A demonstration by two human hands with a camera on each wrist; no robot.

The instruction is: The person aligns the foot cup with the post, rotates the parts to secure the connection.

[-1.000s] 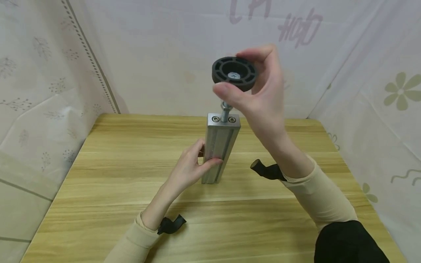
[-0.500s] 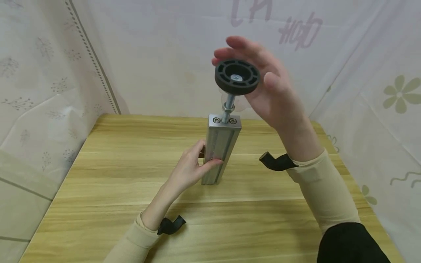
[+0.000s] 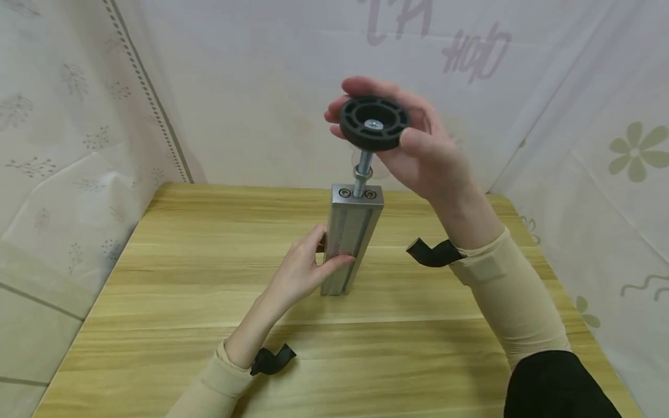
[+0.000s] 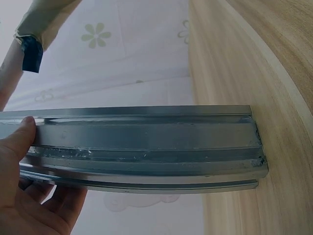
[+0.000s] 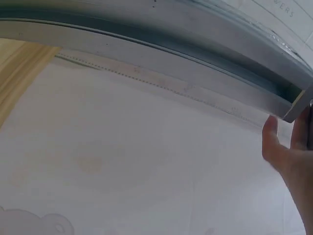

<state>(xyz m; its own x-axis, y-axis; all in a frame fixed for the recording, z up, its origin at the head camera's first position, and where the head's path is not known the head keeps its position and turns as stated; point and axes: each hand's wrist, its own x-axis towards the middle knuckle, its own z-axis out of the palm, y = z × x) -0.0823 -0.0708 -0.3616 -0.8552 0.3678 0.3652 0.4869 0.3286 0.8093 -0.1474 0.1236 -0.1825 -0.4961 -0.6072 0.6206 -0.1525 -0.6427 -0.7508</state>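
In the head view, gripping the silver-grey grooved metal bar [image 3: 352, 232] partway down with the left hand [image 3: 300, 267], laying the thumb across the near face, and standing the bar on end, apparently, on the pale wood-grain counter [image 3: 167, 278]. Above, bringing the right hand [image 3: 434, 157] back round the black slotted plastic disc [image 3: 372, 141] after spreading clear of the rim half a second ago, probably meaning a fresh hold on the disc rather than a letting-go. Setting the thumb at the near rim and curving the fingers round the far side, without showing how firmly. Joining disc to bar top: a silver metal stem [image 3: 365, 161], carrying a nut [image 3: 363, 173] partway along. Behind and beside, hanging as walls, white printed sheets [image 3: 251, 104] with flowers, sprigs and lettering. In the left wrist view, wrapping thumb and fingers round opposite sides of the bar, running its lower end to the counter, and catching a beige sleeve [image 4: 46, 19] at upper left. In the right wrist view, stretching the bar across the top, showing the right hand at the right edge beside the bar's end, and leaving the disc out of sight.
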